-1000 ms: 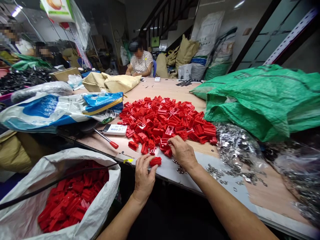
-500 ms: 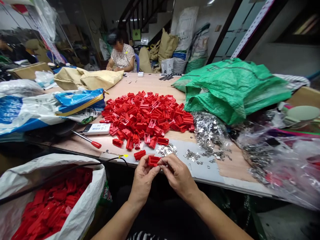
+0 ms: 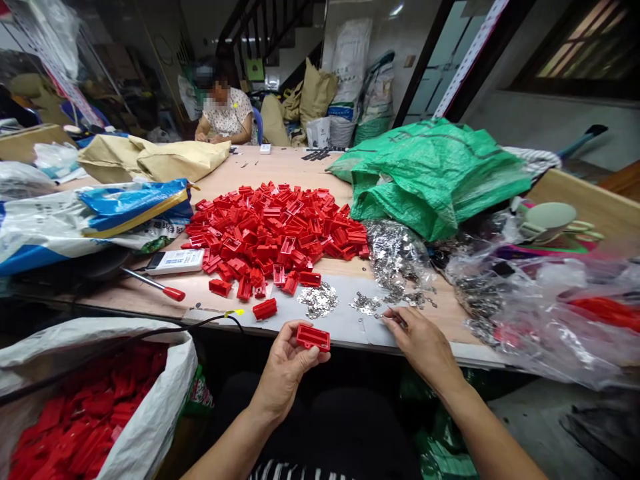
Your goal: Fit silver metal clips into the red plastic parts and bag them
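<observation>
My left hand grips a small red plastic case between thumb and fingers, its open hollow side turned up toward me. To the right, my right hand reaches over the table edge with thumb and forefinger pinched together. Its fingertips are at a small heap of flat metal pieces; whatever they pinch is too small to make out. A larger heap of metal pieces lies between the hands. One red case sits alone near the edge, in front of a big pile of red cases.
An open white sack of red cases stands at lower left, a black cable crossing it. A red-tipped lever and white box lie left. Green sacking and plastic bags crowd the right. Another person sits across the table.
My right hand has left the red case and moved right to the small metal heap. My left hand still holds the case, now tilted with its hollow side showing. The view has shifted right.
</observation>
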The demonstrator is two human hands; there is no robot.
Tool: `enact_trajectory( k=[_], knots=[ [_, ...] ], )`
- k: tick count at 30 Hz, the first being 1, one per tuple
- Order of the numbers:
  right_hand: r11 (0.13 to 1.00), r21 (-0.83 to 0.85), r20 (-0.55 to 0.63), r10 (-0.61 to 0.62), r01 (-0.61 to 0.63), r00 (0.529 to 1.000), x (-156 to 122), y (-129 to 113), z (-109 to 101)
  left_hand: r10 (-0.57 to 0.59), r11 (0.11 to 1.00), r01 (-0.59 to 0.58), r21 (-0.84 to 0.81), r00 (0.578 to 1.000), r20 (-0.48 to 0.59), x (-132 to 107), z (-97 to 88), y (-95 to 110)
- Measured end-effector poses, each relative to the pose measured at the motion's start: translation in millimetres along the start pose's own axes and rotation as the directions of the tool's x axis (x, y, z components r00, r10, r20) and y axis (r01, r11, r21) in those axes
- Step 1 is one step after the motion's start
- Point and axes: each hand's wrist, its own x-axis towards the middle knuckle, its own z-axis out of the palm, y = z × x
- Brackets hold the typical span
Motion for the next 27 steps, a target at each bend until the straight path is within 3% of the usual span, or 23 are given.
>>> enact_trajectory(
  k=[4, 10, 14, 16, 18, 20, 22, 27],
  knots=[
    [0.995, -0.094, -0.033, 0.020, -0.023, 0.999, 0, -13, 6, 0.049, 0.997, -0.049, 0.051, 0.999, 0.007, -1, 1.2, -3],
    [0.991, -0.120, -0.024, 0.054, -0.056, 0.998, 3, -12, 9, 0.249, 0.925, -0.249, 0.288, 0.968, 0.040, -2, -5.4, 2],
    [0.993, -0.047, -0.049, 0.106, -0.108, 0.993, 2, -5, 3, 0.343, 0.856, -0.342, 0.387, 0.937, 0.068, -3, -6.9, 2],
    [0.986, 0.073, -0.058, 0.154, -0.149, 0.986, 1, -5, 0, 0.346, 0.851, -0.344, 0.397, 0.936, 0.068, -4, -5.2, 2],
    [0.936, 0.310, -0.009, 0.178, -0.167, 0.984, 1, -10, -3, 0.289, 0.889, -0.291, 0.355, 0.956, 0.059, -4, -2.3, 4],
    [0.801, 0.574, 0.092, 0.147, -0.173, 0.985, 1, -22, -7, 0.159, 0.959, -0.170, 0.228, 0.985, 0.066, -4, 0.7, 7],
    [0.684, 0.708, 0.164, 0.083, -0.176, 0.983, 1, -40, -11, 0.008, 0.999, -0.014, 0.052, 0.994, 0.110, -4, 2.4, 10],
    [0.755, 0.656, 0.164, -0.146, 0.003, 0.976, -4, -79, -20, -0.183, 0.945, 0.232, -0.229, 0.959, 0.216, -5, -1.6, 14]
  ],
)
